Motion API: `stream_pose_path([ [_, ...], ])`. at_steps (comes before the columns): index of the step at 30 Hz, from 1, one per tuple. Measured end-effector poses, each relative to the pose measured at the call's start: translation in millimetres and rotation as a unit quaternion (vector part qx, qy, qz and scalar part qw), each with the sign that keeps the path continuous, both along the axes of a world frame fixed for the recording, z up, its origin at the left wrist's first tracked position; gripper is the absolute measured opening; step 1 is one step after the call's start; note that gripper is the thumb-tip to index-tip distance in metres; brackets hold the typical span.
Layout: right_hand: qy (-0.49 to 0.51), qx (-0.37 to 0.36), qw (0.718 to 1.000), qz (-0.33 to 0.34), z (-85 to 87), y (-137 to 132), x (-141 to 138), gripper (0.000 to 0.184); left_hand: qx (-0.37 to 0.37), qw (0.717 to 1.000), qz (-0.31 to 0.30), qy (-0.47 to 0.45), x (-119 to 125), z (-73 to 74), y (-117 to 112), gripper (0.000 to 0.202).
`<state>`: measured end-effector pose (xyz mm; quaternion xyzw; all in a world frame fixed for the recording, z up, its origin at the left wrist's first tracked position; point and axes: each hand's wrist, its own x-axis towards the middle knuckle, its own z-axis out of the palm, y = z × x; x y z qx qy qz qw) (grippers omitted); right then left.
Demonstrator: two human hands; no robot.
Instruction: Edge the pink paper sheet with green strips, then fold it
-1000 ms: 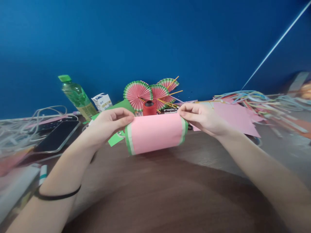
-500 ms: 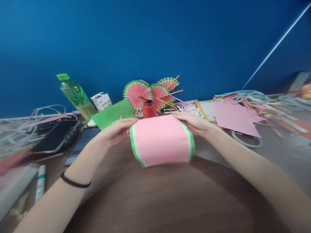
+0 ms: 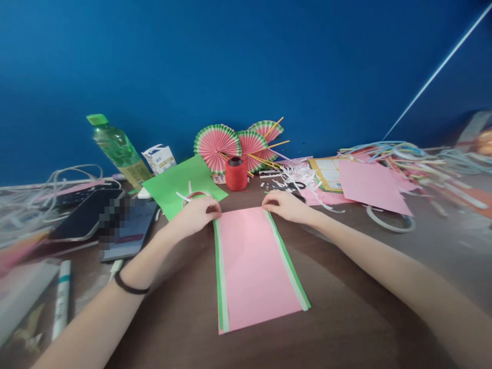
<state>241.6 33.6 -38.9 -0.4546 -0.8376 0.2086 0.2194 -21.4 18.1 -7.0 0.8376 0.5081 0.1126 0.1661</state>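
Observation:
A pink sheet of paper (image 3: pixel 259 266) with green and pale green strips along both long sides lies nearly flat on the brown table (image 3: pixel 346 318). My left hand (image 3: pixel 198 212) pinches its far left corner. At the far right corner, my right hand (image 3: pixel 286 206) pinches the same sheet between thumb and fingers. Just beyond the sheet stands a spool of red thread (image 3: pixel 236 176). Pleated watermelon-coloured paper fans (image 3: pixel 217 146) on sticks lean against the wall behind it. Close to my left hand is a green sheet of paper (image 3: pixel 188 182) with a tape roll on it.
On the left are a green-capped bottle (image 3: pixel 119 148), a small white box (image 3: pixel 159 159), phones (image 3: pixel 128 230) and a marker (image 3: pixel 61 300). Paper shreds (image 3: pixel 295 177), black-handled scissors (image 3: pixel 295 188), a pink sheet (image 3: pixel 372 184) and a heap of thin sticks or tubes (image 3: pixel 403 154) lie to the right.
The striped pink sheet was held up and curved; now it has come down and lies spread out towards me. Both hands have lowered with it, each still at a far corner.

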Motion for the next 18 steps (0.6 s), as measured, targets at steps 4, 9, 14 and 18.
stream_pose_path([
  [4, -0.042, 0.052, 0.997, 0.038, -1.2, -0.2, -1.7, 0.016, -0.002, 0.999, -0.009, 0.051, 1.8, -2.6, 0.7, 0.019],
  [9, -0.054, 0.068, 0.994, 0.07, -1.9, -0.4, -0.9, 0.015, 0.005, 0.996, -0.012, 0.083, 1.4, -3.8, 1.5, 0.018],
  [14, -0.079, 0.098, 0.988, 0.088, -2.2, -0.1, 0.0, 0.016, 0.011, 0.995, -0.028, 0.094, 1.0, -1.0, 0.9, 0.018],
  [18, -0.101, 0.121, 0.983, 0.096, -2.1, -0.6, -1.5, 0.02, 0.014, 0.993, -0.039, 0.109, 1.8, 1.8, -1.5, 0.017],
])
